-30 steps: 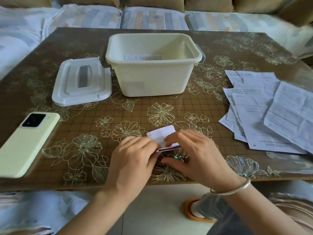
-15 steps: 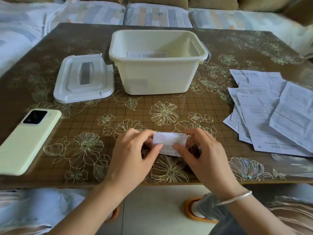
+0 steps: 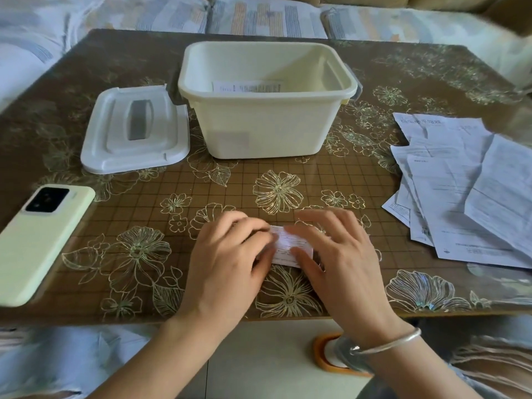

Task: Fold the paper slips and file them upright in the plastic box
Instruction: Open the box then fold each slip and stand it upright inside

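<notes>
Brown table (image 3: 149,197) with a gold flower print, sofa cushions beyond: at the left lies a pale green phone (image 3: 37,240), then a white lid (image 3: 135,128) touching the open plastic box (image 3: 267,131), where one paper slip (image 3: 247,87) stands against the far wall. Near the front edge, the left hand (image 3: 227,263) pinches the left end of a folded slip (image 3: 290,247) lying on the table — the right hand (image 3: 342,263), fingers fairly straight, presses its right end. At the right lies a loose pile of unfolded papers (image 3: 460,194).
</notes>
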{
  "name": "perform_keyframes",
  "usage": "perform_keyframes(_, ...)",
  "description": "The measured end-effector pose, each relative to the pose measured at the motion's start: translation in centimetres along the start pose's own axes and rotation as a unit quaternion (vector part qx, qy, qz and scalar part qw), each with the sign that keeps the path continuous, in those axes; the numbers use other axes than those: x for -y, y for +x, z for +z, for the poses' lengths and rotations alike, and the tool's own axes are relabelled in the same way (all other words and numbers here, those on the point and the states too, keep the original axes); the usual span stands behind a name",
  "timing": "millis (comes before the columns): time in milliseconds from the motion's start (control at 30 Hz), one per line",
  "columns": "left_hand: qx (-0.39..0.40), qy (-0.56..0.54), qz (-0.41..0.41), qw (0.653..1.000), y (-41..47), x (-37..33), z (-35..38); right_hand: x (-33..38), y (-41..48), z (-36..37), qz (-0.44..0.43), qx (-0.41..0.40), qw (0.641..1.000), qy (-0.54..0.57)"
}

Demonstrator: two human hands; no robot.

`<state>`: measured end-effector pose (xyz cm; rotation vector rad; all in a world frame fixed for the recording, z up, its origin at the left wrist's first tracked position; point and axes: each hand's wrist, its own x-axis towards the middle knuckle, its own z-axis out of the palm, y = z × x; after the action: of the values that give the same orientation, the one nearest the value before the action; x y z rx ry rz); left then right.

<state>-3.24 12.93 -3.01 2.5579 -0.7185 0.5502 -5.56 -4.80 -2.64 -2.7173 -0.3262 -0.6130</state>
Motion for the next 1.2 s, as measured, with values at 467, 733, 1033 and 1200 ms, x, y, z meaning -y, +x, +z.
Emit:
perform_keyframes(467,0.086,-0.022,0.223,0.971,2.5,3.6,-1.6,-0.8,2.5,-1.9,-0.165,0.093,0.982,0.006)
perform_keyframes(733,0.056,-0.078,0.147,0.984,8.5,3.4,-5.2,-0.8,9.4,-5.3,-0.110,0.084,0.990,0.015)
perform_keyframes(1033,-0.034,-0.099,-0.066,0.992,20.2,9.6,-11.0,-3.5,23.6,-7.2,0.077,0.115,0.952,0.274)
perform_keyframes(1200,0.184,-0.097,-0.067,0.976,23.4,10.8,-10.6,-4.2,28.4,-3.9,0.165,0.255,0.853,0.425)
